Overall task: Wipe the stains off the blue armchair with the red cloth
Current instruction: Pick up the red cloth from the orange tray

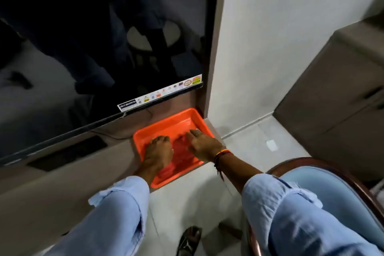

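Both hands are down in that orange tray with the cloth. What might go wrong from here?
The red cloth sits in the orange tray, apparently in water; lifted unwrung, it may drip onto the floor. The tray stands right under the television and near a cable, so splashes are a risk.

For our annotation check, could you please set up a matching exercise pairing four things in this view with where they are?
Things:
1. red cloth
2. orange tray
3. blue armchair
4. right hand

Places:
A. at the lower right edge of view
B. on the ledge below the dark screen
C. inside the tray, under both hands
D. pressed on the cloth, bracelet at its wrist

Pairs: 1-C, 2-B, 3-A, 4-D
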